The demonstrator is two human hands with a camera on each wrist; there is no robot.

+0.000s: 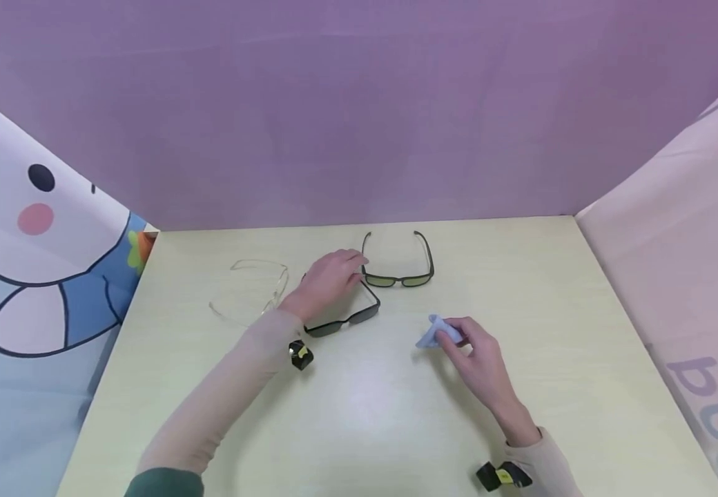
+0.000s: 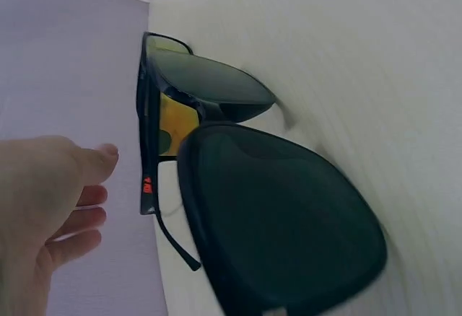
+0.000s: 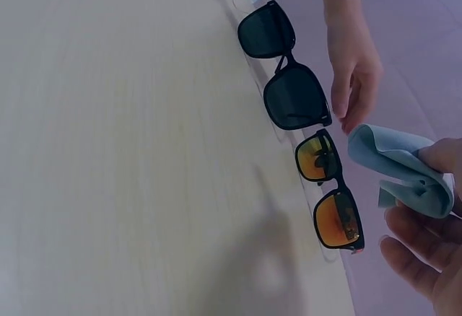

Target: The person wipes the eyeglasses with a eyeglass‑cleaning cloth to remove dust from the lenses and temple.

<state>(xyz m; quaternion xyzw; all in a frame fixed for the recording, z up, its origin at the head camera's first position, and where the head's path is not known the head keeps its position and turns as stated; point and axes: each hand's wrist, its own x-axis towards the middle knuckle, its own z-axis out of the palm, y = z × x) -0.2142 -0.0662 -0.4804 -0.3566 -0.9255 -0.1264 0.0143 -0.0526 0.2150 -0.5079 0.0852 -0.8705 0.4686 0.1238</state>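
Note:
My left hand (image 1: 329,279) reaches over the dark-lens sunglasses (image 1: 364,315), with its fingertips close to one temple of the yellow-lens sunglasses (image 1: 417,280). In the left wrist view that hand (image 2: 43,208) has loosely bent fingers and grips nothing; contact with either pair cannot be told. Both sunglasses stand lenses toward me, temples pointing to the back. A folded light-blue cloth (image 1: 436,331) is pinched between the thumb and fingers of my right hand (image 1: 482,362), held above the table in front of the yellow-lens pair. The right wrist view shows the cloth (image 3: 390,150) folded over.
Thin, clear wire-frame eyeglasses (image 1: 283,281) lie left of my left hand, temples spread. The pale table (image 1: 520,276) ends at a purple backdrop (image 1: 359,138), with printed cloth walls at both sides. Small black devices (image 1: 300,354) are strapped at both wrists.

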